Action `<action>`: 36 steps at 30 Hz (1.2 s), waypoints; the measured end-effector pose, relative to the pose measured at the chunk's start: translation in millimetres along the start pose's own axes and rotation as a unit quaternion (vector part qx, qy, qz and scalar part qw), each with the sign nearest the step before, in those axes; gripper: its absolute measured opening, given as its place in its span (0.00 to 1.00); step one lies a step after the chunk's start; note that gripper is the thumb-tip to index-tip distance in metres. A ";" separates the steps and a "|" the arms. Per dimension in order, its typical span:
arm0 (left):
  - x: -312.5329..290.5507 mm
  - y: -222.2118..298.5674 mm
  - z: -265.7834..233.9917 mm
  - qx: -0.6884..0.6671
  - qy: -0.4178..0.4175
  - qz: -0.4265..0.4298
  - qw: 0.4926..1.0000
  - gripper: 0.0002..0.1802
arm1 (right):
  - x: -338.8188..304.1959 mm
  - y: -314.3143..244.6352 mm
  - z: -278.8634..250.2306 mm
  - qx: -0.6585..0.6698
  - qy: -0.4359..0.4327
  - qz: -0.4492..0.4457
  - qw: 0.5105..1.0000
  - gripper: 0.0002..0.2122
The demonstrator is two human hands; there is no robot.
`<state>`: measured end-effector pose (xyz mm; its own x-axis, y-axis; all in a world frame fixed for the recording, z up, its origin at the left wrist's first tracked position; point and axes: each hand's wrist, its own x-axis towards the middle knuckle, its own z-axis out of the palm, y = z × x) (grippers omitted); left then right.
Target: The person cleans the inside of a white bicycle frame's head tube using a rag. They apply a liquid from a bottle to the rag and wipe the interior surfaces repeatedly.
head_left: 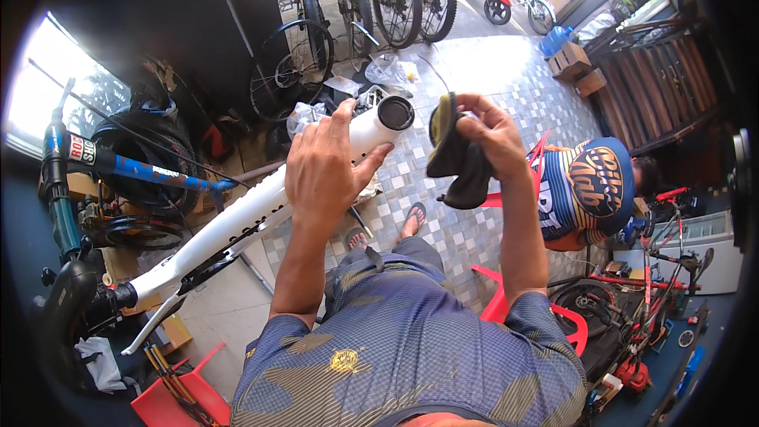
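Observation:
A white bicycle frame (213,237) slants from the lower left up to the middle of the view. The open, dark-rimmed end of its head tube (395,113) points up toward the far side. My left hand (328,154) is wrapped over the tube just behind that end, thumb on the right side. In my right hand (492,133), fingers pinched together, hangs a bunched dark cloth (458,162) with an olive patch near its top. The cloth is held to the right of the head tube, apart from it. A black clamp (118,298) meets the frame's lower end.
A person in a striped shirt (589,190) bends down at the right beside a red chair (494,300). Bicycles (395,0) line the far side. Plastic bags (387,71) lie beyond the frame. A blue bicycle frame (158,174) stands left, a red dustpan (182,399) lower left.

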<state>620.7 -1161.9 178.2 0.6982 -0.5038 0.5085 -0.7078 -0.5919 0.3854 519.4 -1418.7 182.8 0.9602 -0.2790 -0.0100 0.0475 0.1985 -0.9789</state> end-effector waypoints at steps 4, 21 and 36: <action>1.1 -0.2 1.9 0.000 0.002 0.011 1.000 0.41 | 1.1 14.5 21.2 -0.109 0.037 -0.103 0.988 0.11; 0.5 -4.2 5.2 -0.019 0.015 -0.007 1.000 0.42 | 26.6 -46.7 72.5 -0.699 -0.141 -0.247 0.656 0.04; 1.1 1.2 -4.4 -0.030 -0.006 -0.009 0.999 0.39 | -8.4 -0.9 9.2 0.241 -0.053 0.154 0.957 0.22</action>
<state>620.1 -1160.4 182.6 0.7123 -0.5004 0.4922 -0.6996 -0.5623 0.4408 513.8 -1407.9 185.7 0.9702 -0.0461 -0.2377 -0.1458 0.6728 -0.7254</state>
